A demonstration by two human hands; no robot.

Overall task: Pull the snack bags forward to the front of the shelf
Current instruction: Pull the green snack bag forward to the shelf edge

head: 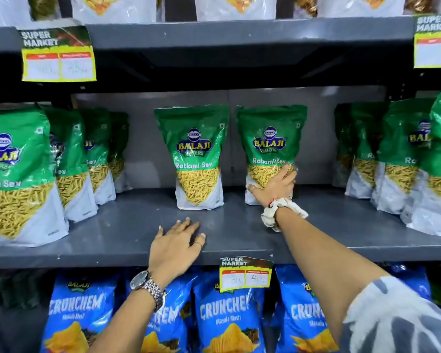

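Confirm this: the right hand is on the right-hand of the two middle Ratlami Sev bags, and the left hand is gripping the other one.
Not quite. In the head view the left hand lies flat on the shelf, short of the other bag, holding nothing. The right hand is on the right-hand bag, as stated.

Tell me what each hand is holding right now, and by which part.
The right hand grips the right-hand middle Ratlami Sev bag at its lower front. The left hand holds nothing; it lies flat on the shelf.

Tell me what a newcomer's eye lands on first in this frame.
Two green Ratlami Sev bags standing alone deep on the middle shelf. The right hand presses on the right bag; the left hand lies flat on the shelf before the left bag. Blue Crunchem bags fill the shelf below.
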